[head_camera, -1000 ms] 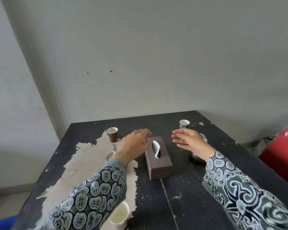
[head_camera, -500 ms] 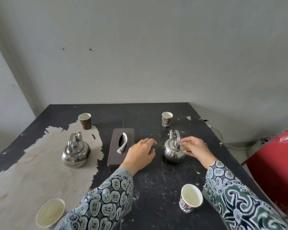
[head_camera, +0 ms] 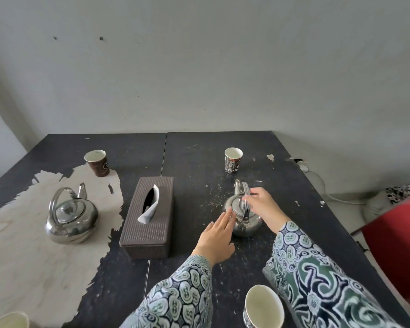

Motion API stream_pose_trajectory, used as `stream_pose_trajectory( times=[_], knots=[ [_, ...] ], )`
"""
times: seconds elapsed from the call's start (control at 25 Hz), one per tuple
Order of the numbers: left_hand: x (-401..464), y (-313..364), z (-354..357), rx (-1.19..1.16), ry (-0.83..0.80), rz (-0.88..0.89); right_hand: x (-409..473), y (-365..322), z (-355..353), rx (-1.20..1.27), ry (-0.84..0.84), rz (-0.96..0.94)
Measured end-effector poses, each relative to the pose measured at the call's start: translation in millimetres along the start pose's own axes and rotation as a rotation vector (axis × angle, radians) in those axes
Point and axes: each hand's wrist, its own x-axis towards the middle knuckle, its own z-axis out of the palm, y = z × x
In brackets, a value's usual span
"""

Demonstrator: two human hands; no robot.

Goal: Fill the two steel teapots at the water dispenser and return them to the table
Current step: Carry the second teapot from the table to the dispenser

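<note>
Right teapot upright on table, directly ahead of both hands. Right hand at upright handle, fingers curled about it; firm grip judged likely, not certain. Left hand flat, fingers together, touching pot's near-left side. Left teapot well apart, beyond tissue box, nearer left hand.

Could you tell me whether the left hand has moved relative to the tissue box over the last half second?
Yes. The left hand has shifted right, away from the tissue box, and its fingers now reach the right teapot.
</note>
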Motion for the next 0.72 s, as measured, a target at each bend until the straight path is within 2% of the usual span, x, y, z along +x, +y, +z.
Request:
stream_pose_trajectory(
  times=[0.24,0.36,0.44,0.6,0.72],
  knots=[
    [-4.6,-4.4,17.3,0.022,-0.108,-0.015,13.9,0.7,12.3,0.092,0.005,0.016],
    [-17.7,-15.7,5.6,-0.003,-0.053,-0.031,0.0,-8.3,14.7,0.024,-0.061,-0.039],
    [-32.5,-24.3,-14.2,-0.046,0.078,-0.043,-17.1,-23.4,16.1,-0.022,-0.099,-0.127],
    [-81.3,-38.9,-58.0,-0.287,0.493,-0.079,-64.4,-68.8,20.5,0.063,-0.250,-0.264],
    [-138.7,-46.0,-95.7,-0.390,0.634,-0.076,-112.6,-114.0,32.9,0.046,-0.430,-0.364]
  ],
)
